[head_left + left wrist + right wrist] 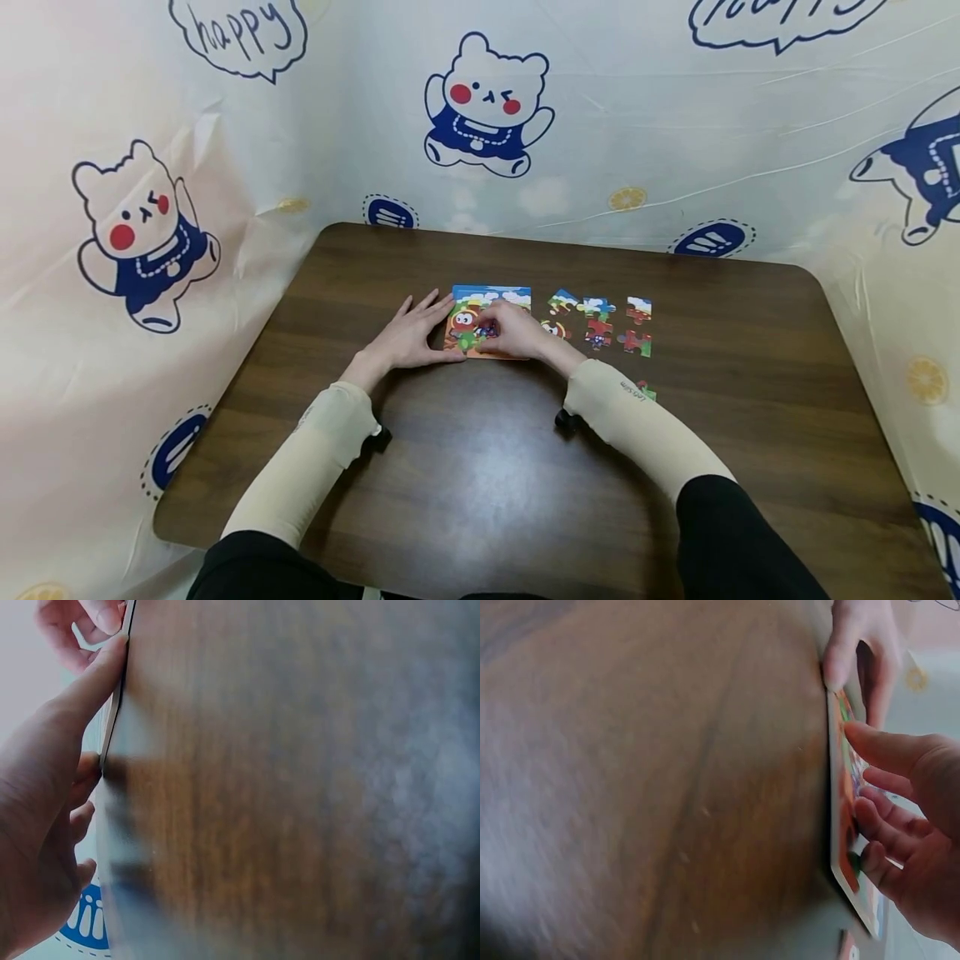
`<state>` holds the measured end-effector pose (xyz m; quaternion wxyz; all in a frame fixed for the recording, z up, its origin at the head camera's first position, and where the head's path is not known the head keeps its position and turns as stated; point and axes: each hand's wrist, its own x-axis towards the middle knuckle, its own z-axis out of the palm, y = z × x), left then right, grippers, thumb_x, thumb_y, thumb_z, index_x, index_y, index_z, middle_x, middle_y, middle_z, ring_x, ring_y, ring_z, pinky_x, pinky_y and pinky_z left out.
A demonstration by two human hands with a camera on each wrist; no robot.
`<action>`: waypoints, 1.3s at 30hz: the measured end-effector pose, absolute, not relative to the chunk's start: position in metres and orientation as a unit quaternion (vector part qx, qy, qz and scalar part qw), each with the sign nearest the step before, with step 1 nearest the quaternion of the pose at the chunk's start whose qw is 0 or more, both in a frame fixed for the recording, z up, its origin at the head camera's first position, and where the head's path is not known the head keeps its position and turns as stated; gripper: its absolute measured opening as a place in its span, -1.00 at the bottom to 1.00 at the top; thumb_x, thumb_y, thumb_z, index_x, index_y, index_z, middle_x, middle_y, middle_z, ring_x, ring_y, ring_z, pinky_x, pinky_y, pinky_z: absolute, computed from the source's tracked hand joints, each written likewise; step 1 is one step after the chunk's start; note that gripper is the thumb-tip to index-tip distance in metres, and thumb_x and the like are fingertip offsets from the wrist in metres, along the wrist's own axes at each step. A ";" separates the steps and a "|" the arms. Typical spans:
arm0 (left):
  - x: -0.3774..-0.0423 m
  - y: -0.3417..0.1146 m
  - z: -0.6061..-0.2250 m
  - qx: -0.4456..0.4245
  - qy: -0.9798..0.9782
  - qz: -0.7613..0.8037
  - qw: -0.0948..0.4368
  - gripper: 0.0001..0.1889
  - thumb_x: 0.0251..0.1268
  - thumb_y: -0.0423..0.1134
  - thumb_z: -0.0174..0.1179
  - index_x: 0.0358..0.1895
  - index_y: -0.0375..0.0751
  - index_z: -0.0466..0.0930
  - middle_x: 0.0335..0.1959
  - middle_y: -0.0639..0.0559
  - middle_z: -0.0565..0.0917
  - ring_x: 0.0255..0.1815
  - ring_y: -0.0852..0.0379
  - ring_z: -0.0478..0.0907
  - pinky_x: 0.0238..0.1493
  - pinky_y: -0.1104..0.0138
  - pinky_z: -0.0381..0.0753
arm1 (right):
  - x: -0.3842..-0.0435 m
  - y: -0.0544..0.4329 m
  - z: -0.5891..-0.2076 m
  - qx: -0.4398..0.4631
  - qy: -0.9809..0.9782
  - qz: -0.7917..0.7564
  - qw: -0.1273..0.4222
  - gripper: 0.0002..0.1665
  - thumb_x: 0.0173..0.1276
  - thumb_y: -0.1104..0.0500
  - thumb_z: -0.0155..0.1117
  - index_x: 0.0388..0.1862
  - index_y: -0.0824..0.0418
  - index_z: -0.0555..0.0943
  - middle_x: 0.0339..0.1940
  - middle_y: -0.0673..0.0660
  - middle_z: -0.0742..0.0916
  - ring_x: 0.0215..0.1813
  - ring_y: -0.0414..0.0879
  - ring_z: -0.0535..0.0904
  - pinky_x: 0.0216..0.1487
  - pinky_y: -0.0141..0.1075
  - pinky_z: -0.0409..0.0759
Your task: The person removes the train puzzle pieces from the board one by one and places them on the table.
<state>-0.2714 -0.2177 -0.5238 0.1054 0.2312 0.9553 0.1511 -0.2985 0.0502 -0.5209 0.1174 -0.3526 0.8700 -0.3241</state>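
A colourful flat picture puzzle board (495, 294) lies on the table, its blue-sky strip at the far side. My left hand (408, 337) rests at its left side with fingers stretched and spread. The left thumb touches the near left corner of the board (845, 859). My right hand (517, 331) is over the board's middle, thumb and fingers bent down to the printed surface. Whether a piece sits between them cannot be made out. Right of the board lie loose jigsaw pieces, among them a red one (598, 334) and a sky one (562, 301).
Further right are more pieces, such as a red-and-green one (636, 342). One green piece (646, 389) is partly covered by the right sleeve (630, 408). The brown wooden table (465, 483) extends toward the body. A printed bear curtain (622, 133) hangs behind it.
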 end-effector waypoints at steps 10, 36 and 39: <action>-0.269 -0.217 -0.522 0.225 0.956 0.152 0.110 0.21 0.32 0.55 0.33 0.84 -0.01 0.02 0.88 0.08 0.04 0.93 -0.06 -0.20 0.85 -0.29 -0.29 | -0.285 0.046 -0.523 -0.286 0.871 -0.384 0.110 -0.64 0.35 0.20 0.64 0.08 0.28 0.81 0.04 0.23 0.76 -0.21 -0.11 0.59 -0.13 -0.31 0.57; -0.268 -0.216 -0.521 0.219 0.956 0.155 0.117 0.21 0.33 0.54 0.32 0.84 -0.03 0.00 0.88 0.05 0.03 0.93 -0.08 -0.19 0.85 -0.29 -0.30 | -0.281 0.036 -0.514 -0.164 0.819 -0.511 0.201 -0.72 0.51 0.27 0.50 0.12 0.38 0.82 -0.01 0.34 0.91 -0.06 0.04 0.88 -0.28 -0.48 0.56; -0.268 -0.216 -0.521 0.220 0.956 0.156 0.116 0.21 0.33 0.54 0.32 0.84 -0.02 0.01 0.88 0.04 0.03 0.93 -0.08 -0.19 0.85 -0.29 -0.29 | -0.280 0.034 -0.513 -0.151 0.824 -0.509 0.196 -0.75 0.51 0.27 0.49 0.08 0.38 0.83 -0.02 0.33 0.91 -0.12 -0.02 0.87 -0.32 -0.47 0.51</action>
